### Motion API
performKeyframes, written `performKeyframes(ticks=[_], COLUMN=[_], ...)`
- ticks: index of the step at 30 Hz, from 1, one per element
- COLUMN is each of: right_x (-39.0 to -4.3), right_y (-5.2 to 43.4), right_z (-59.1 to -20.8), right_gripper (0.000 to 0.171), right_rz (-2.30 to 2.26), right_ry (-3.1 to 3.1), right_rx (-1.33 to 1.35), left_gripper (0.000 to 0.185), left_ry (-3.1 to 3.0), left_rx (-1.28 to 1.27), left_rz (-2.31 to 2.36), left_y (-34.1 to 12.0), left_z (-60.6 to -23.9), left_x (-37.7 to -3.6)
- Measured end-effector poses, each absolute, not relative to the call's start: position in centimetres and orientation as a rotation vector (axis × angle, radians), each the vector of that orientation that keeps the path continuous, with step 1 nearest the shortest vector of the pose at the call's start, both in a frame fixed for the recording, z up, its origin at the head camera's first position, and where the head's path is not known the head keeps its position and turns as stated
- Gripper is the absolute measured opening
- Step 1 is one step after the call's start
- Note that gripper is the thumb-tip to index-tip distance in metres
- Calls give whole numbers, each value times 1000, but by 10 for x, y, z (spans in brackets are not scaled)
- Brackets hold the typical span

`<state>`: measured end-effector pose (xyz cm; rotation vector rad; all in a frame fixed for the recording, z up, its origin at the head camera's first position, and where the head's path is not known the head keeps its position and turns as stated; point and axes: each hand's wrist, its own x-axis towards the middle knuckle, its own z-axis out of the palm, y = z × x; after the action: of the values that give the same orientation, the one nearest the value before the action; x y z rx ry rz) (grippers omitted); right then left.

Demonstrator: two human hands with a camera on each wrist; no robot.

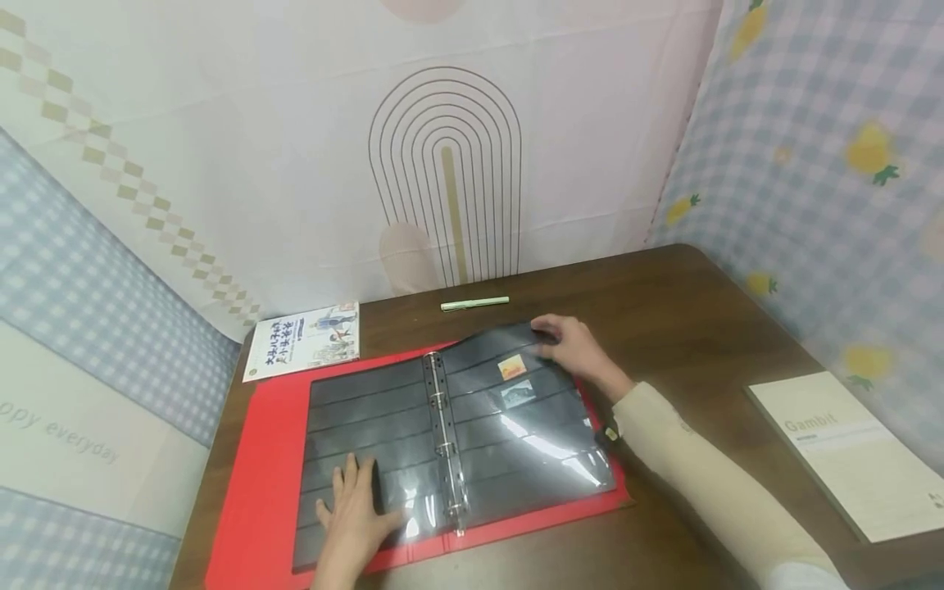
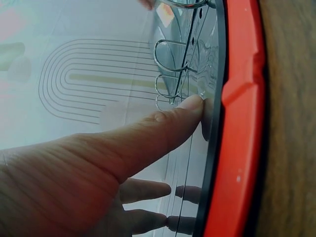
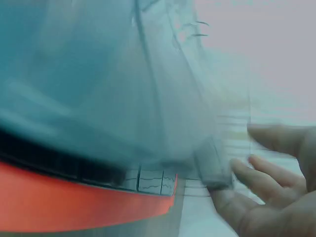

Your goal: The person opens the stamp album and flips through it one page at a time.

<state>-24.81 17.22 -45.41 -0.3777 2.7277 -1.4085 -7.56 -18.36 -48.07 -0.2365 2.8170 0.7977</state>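
A red ring binder [image 1: 258,459] lies spread on the table, with black stamp pages under clear film. Two stamps, an orange-and-white stamp [image 1: 511,366] and a bluish stamp [image 1: 518,393], sit in the upper strips of the right page [image 1: 509,451]. My left hand [image 1: 354,512] rests on the lower left page with its fingers spread; its thumb presses near the metal rings [image 2: 170,54]. At the right page's top outer corner is my right hand [image 1: 575,348]. In the right wrist view the raised, blurred page corner [image 3: 212,163] touches one finger, with the other fingers apart from it.
A white illustrated book [image 1: 302,340] lies behind the binder at the left, partly beside its cover. Farther back is a pale green pen [image 1: 475,303]. A cream notebook [image 1: 848,451] lies at the table's right edge. Patterned cloths hang behind and at both sides.
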Motion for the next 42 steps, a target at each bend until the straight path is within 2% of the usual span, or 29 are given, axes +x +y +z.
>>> performKeyframes(ticks=[3,13,15,21,27,29,32,37,42], right_x=[-250,-248,-247,-245,-242,-241,-236,-226,-224], right_y=[179,182,183,186,188,188,191,198,199], right_z=[-451,-445,-444,-444,-450,-452,-454,-448,-440], right_gripper=[49,76,76,58,23,18,27,65,71], right_rz=[-1616,-1742,-1759,-1764,-1620,-1527,-1423,-1297,-1271], right_ry=[2628,2569,2534,2491,2516,2538,2542,2487,2478], right_rx=[-306,-169,-120,-84,-211,-280,-358,-434,-543], left_gripper=[98,98,97,98,98,98,97,96,97], left_ry=[2819,2817,2815,2806,2802,2801,2799,2800,2802], left_rx=[-232,-244,-243,-249,-239,-238,-238,-231,-220], left_rz=[800,809,810,797,794,795,807,817,825], left_y=[-183,-183,-183,-184,-184,-185,-185,-185,-185], left_z=[-481,-482,-482,-482,-482,-483,-483,-482,-481], left_x=[-75,-76,-77,-77,-77,-76,-76,-75,-75])
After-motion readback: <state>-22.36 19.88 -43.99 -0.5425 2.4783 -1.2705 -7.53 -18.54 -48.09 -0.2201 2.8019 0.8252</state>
